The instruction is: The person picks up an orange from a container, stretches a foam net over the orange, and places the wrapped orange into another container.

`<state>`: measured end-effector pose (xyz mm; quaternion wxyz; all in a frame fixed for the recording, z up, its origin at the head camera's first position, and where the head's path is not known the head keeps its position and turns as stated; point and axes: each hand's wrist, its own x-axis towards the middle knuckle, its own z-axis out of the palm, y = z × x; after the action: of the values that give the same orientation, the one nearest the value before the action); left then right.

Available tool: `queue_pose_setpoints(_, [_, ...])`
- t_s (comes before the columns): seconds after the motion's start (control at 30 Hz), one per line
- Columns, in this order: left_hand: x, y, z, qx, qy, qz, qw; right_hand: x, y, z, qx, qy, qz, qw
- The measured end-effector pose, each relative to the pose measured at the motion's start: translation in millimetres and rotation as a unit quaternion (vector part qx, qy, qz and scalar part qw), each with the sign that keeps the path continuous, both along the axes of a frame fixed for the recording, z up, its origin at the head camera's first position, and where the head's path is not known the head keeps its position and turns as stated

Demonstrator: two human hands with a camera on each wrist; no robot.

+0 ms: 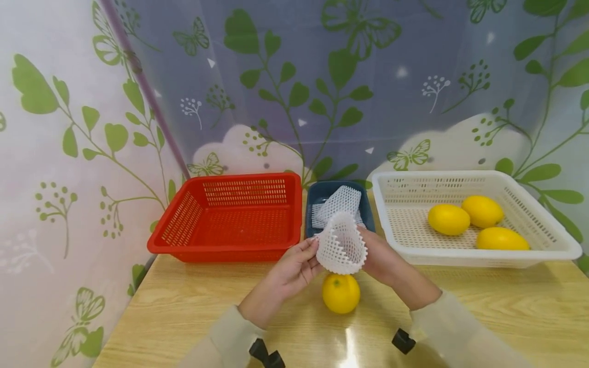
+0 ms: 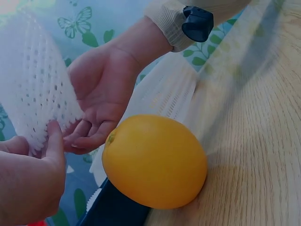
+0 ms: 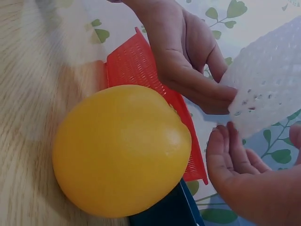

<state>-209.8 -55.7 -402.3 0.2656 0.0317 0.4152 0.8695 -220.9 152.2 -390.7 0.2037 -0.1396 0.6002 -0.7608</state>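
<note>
A white foam net sleeve (image 1: 341,245) is held up between the two hands, its wide, jagged mouth toward me. The left hand (image 1: 294,268) pinches the rim on the left, thumb and forefinger at its edge in the left wrist view. On the other side, the right hand (image 1: 379,255) holds the sleeve with bent fingers (image 3: 230,150) at the rim; its thumb is partly hidden. Just below the sleeve, a round yellow fruit (image 1: 341,294) rests on the wooden table, stem scar facing up and away. Neither hand touches this fruit.
Behind the hands, a small dark blue basket (image 1: 317,190) contains more white foam nets (image 1: 342,202). A red basket (image 1: 225,254) stands to its left. The white basket (image 1: 465,258) on the right has three yellow fruits (image 1: 448,220) in it. A patterned curtain hangs behind.
</note>
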Motion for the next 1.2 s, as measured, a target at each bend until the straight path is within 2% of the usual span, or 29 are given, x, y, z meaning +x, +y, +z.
queue_pose_setpoints(0.23, [0.7,2.1,-4.2,-0.02,0.022,-0.008,0.9995,0.2,-2.0,-1.2,-0.053,-0.024,-0.019,0.998])
queue_pose_setpoints(0.37, [0.8,4.0,-6.1,-0.043,0.025,0.017,0.9986,0.6,-0.4,-3.1,-0.07,-0.021,-0.027,0.997])
queue_pose_setpoints(0.57, [-1.2,3.7,-7.0,-0.073,0.019,0.061,0.9953,2.9,0.9,-1.3,-0.062,-0.028,-0.053,0.996])
queue_pose_setpoints(0.77, [-0.6,0.1,-6.7,-0.064,0.007,0.079,0.9949,5.0,7.0,-2.8,-0.039,-0.028,-0.065,0.997])
queue_pose_setpoints(1.1, [4.2,-6.6,-11.5,-0.078,0.004,0.052,0.9956,13.2,22.5,-17.7,0.0,-0.027,-0.049,0.998])
queue_pose_setpoints(1.2, [7.1,-9.8,-13.6,-0.087,0.004,0.027,0.9958,17.2,27.2,-23.3,0.014,-0.025,-0.041,0.999])
